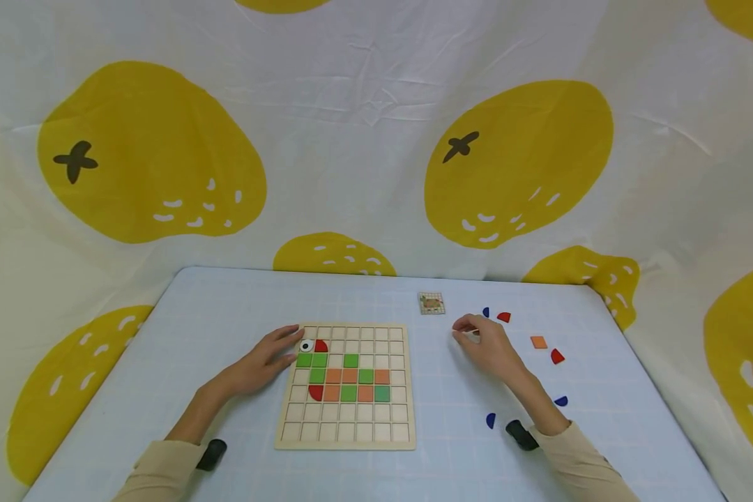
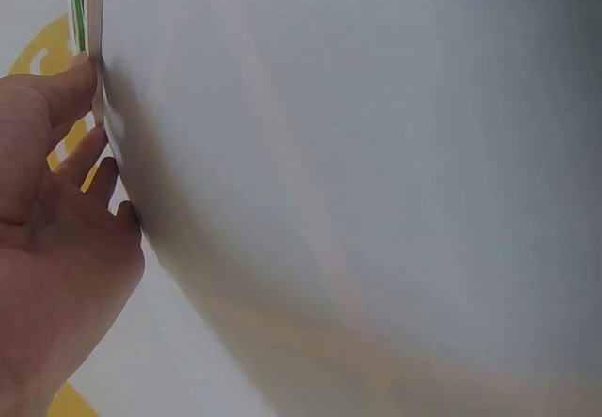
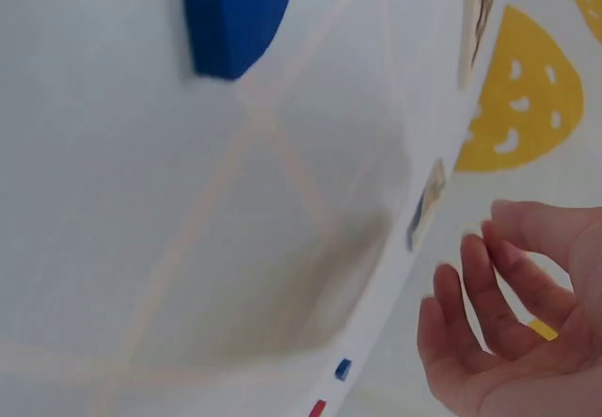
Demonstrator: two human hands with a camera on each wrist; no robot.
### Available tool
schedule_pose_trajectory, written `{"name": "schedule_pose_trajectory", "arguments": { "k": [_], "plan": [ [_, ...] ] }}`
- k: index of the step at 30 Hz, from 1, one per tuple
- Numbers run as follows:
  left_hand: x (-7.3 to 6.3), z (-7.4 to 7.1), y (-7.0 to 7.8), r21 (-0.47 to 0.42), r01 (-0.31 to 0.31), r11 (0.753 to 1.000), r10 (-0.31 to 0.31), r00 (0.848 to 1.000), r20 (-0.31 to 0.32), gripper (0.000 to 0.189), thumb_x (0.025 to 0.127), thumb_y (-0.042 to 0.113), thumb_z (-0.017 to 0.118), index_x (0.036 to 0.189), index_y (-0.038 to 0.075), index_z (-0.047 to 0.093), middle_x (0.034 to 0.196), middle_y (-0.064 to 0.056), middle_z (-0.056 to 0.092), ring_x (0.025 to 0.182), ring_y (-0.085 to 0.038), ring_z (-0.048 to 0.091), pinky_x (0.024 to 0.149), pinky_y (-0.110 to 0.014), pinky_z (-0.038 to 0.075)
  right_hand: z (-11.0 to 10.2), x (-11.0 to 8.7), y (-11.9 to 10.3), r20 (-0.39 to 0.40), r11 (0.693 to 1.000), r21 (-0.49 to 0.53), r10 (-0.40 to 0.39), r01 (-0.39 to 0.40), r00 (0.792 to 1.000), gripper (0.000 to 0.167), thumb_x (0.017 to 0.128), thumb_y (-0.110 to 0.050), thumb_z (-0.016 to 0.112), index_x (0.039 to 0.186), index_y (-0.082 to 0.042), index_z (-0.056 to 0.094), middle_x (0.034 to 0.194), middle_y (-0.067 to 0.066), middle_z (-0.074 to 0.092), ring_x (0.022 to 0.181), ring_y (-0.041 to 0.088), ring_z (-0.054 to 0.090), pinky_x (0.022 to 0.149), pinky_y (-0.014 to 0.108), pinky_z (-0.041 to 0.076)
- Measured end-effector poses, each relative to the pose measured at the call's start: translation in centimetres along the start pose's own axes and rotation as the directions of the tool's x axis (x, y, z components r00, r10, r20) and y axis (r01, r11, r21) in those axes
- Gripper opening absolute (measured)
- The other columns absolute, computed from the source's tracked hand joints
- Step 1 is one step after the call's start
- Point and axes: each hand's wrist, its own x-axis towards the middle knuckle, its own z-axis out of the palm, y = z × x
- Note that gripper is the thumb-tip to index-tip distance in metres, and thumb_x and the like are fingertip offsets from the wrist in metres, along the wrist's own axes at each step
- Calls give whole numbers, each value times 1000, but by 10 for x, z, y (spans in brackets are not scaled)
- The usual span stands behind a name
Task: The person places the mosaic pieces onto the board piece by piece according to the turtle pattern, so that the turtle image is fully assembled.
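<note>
A wooden grid board lies on the table with green, orange and red pieces in its cells. A white round eye piece sits near its upper left corner, beside a red quarter-round piece. My left hand rests at the board's left edge, fingers relaxed and touching it. To the right of the board, my right hand hovers above the table with loosely bent fingers and thumb near the index fingertip. Nothing shows between them in the right wrist view, where the same hand appears.
A small picture card lies behind the board's right corner. Loose pieces lie around the right arm: an orange square, red quarter-rounds and several blue half-rounds. A fruit-patterned cloth hangs behind the table.
</note>
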Motion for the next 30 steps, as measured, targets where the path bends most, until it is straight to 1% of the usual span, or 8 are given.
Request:
{"name": "schedule_pose_trajectory", "arguments": {
  "k": [3, 6, 8, 13, 15, 19, 25, 30],
  "plan": [
    [0, 0, 0, -2, 1, 1000, -1, 1000, 1, 55, 106, 16, 58, 157, 3, 40, 164, -24, 28, 150, -49, 22, 117, -67, 24, -10, -2, 7, -7, 999, -9, 52, -52, 999, 17, 99, -10, 69, 113, 0, 71, 107, 12, 72, 104, 31, 65, 99, 55, 52],
    [0, 0, -1, 1, -3, 1000, 3, 1000, 1, 55, 106, 16, 58, 157, 4, 40, 164, -23, 28, 150, -48, 22, 117, -67, 24, -20, -4, 15, -24, 996, -17, 88, -88, 996, 19, 100, -12, 68, 115, 0, 70, 110, 14, 72, 108, 34, 64, 100, 58, 50],
    [0, 0, -1, 2, -6, 1000, 6, 1000, -1, 55, 106, 16, 58, 157, 4, 40, 163, -23, 28, 150, -48, 22, 117, -67, 25, -26, -5, 21, -44, 996, -25, 89, -90, 995, 20, 100, -12, 68, 115, 0, 70, 110, 15, 72, 109, 36, 63, 101, 58, 50],
    [0, 0, -2, 9, -9, 1000, 9, 1000, -8, 55, 106, 17, 58, 157, 4, 41, 163, -23, 29, 150, -48, 23, 117, -67, 25, -40, -9, 34, -105, 998, -28, 58, -61, 993, 19, 99, -10, 68, 114, 3, 69, 111, 20, 71, 109, 41, 63, 100, 61, 48],
    [0, 0, -3, 8, -6, 1000, 6, 1000, -7, 55, 106, 17, 58, 157, 4, 41, 163, -23, 29, 150, -48, 23, 117, -67, 26, -44, -11, 38, -122, 997, -34, 63, -67, 991, 21, 99, -10, 68, 115, 4, 69, 113, 22, 71, 110, 42, 62, 100, 62, 48],
    [0, 1, -3, -3, -5, 1000, 5, 1000, -5, 55, 106, 17, 58, 157, 5, 41, 164, -23, 28, 150, -48, 23, 117, -67, 25, -52, -15, 45, -121, 992, -46, 113, -120, 986, 28, 100, -14, 68, 122, 4, 66, 120, 25, 67, 115, 44, 59, 101, 64, 47],
    [-1, 1, -2, -9, -19, 1000, 19, 1000, -7, 55, 106, 14, 58, 157, 3, 41, 163, -24, 29, 150, -49, 23, 117, -67, 25, -61, -21, 62, -118, 977, -59, 198, -206, 973, 38, 102, -17, 66, 132, 5, 60, 130, 30, 59, 118, 46, 55, 101, 61, 49],
    [0, 1, -2, -9, -21, 1000, 21, 1000, -10, 55, 106, 14, 58, 157, 3, 41, 163, -24, 29, 150, -49, 23, 116, -67, 25, -68, -26, 77, -104, 965, -73, 246, -254, 964, 43, 102, -19, 66, 135, 6, 57, 134, 33, 54, 121, 48, 50, 104, 65, 44]
  ]
}}
